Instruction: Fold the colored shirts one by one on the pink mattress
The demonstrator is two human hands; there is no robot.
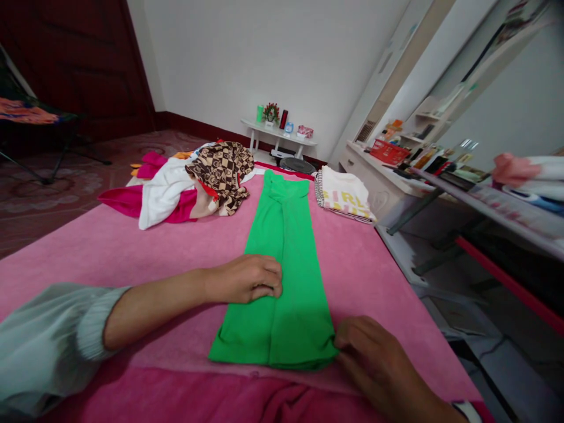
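Note:
A bright green garment [295,264] lies folded lengthwise into a long strip on the pink bedcover, wider at the near end. Its far end, bunched like a neckline, points away from me. My left hand [249,279] rests on the left half with curled fingers gripping the cloth near the lengthwise fold line. At the near right corner, my right hand [374,352] pinches the hem between thumb and fingers.
A heap of loose clothes [176,188] lies at the far left of the pink bedcover [365,276]. Folded clothes [343,194] are stacked at the far right. A dresser [374,182] and a shelf rack [484,211] stand along the right side. A low white table [277,134] is by the wall.

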